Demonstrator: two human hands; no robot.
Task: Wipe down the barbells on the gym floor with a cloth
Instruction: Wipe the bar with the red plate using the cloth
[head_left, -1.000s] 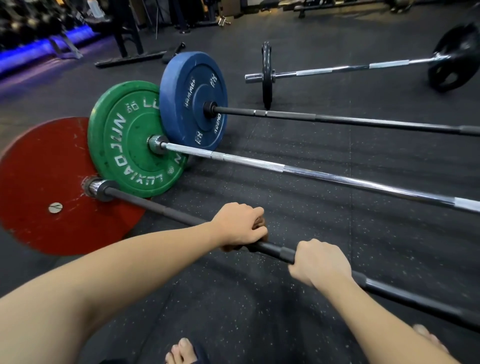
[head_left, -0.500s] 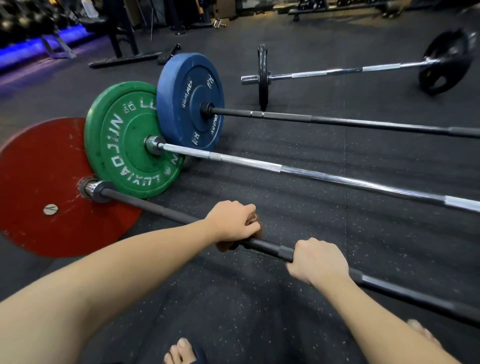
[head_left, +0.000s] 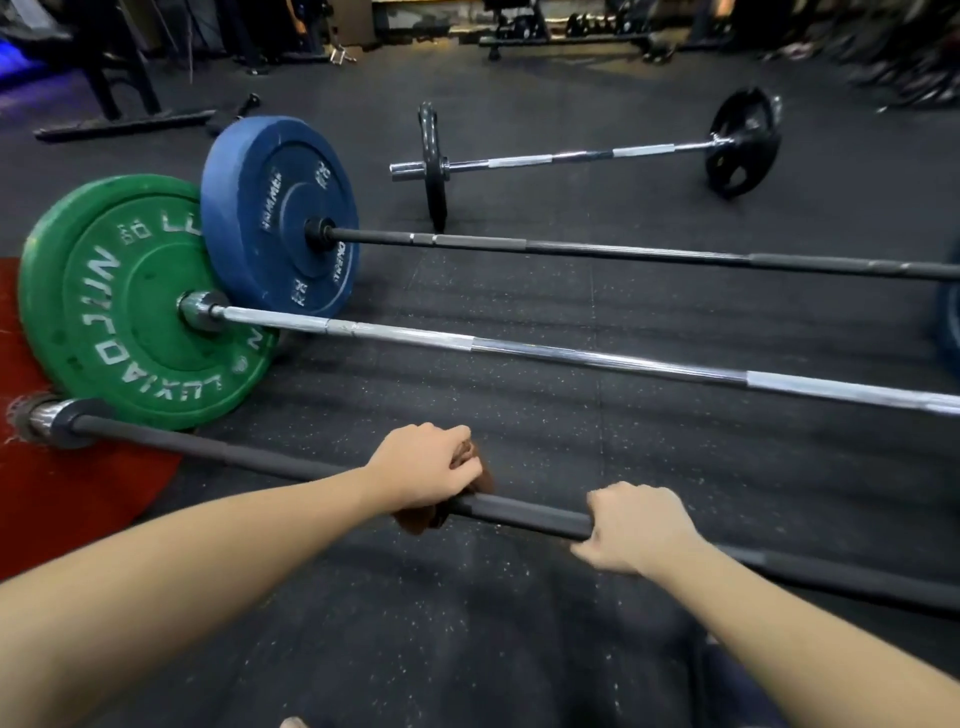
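Rubber flooring (head_left: 519, 649), dark and speckled, is carrying four barbells lying roughly side by side. Farthest off, a short chrome barbell (head_left: 571, 156) with small black plates is sitting apart. Nearer, a long black bar (head_left: 623, 252) is running right from a blue plate (head_left: 260, 208), and a chrome bar (head_left: 571, 358) is running right from a green plate (head_left: 104, 312). Nearest of all, the black bar (head_left: 519, 512) being worked on is stretching from a red plate (head_left: 78, 509) at the left edge across to the right.

The left hand (head_left: 423, 467) is curling over this nearest bar and gripping a brown cloth (head_left: 415, 522) against the shaft. The cloth is bunching under the palm and poking out below the hand and past the fingertips. The right hand (head_left: 636, 527) is closing bare around the same bar just to the right, with a short stretch of shaft showing between the two hands.

This looks like the wiping stroke on the first of the four bars, so most of the task is probably waiting. For a good pass, the cloth should be wrapping the full way round the shaft rather than riding only on top. The squeeze should be firm while the hand is sliding lengthwise and twisting a little, so the underside is getting cleaned too. The right hand seems to be steadying the bar against rolling on its plates, and it should be giving way whenever the cloth is heading toward it.
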